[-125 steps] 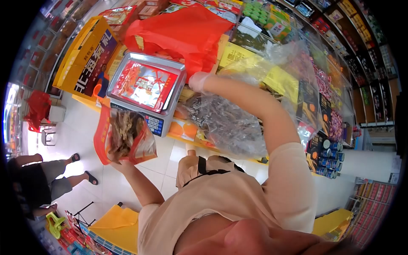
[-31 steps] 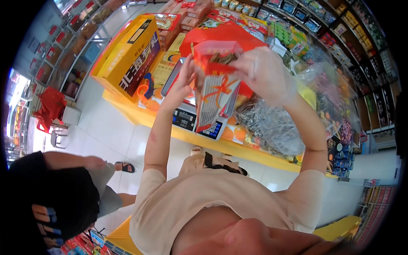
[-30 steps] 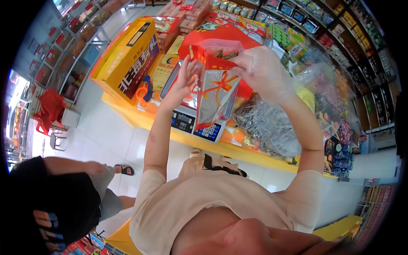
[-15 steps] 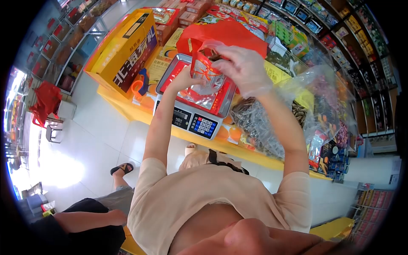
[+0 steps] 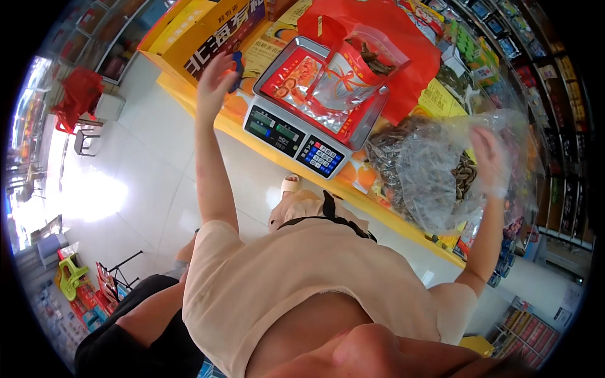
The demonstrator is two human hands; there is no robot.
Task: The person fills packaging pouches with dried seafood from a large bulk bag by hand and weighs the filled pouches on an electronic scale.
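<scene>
My left hand (image 5: 215,88) is bare, its fingers apart, beside a blue tape dispenser (image 5: 237,66) at the yellow box's corner. My right hand (image 5: 490,160), in a thin clear glove, is at the right edge of a large clear plastic bag (image 5: 435,183). Its fingers look stretched out, slightly blurred; whether they touch the bag I cannot tell. Dark dried pieces (image 5: 465,175) show in the bag's mouth. Between my hands, a red and clear pouch (image 5: 343,85) leans on a digital scale (image 5: 274,131), its top open around brown dried pieces (image 5: 372,60). Flat red packaging (image 5: 293,82) lies beneath it.
A red plastic bag (image 5: 409,47) lies behind the scale. The large yellow box (image 5: 208,34) stands at the table's left end. Packed goods and shelves (image 5: 561,107) fill the right side. Another person in black (image 5: 135,321) is at my lower left.
Both hands have left the pouch, which now stands on the scale by itself. My left hand moved left to the tape dispenser; my right moved right to the clear bag. The view has shifted.
</scene>
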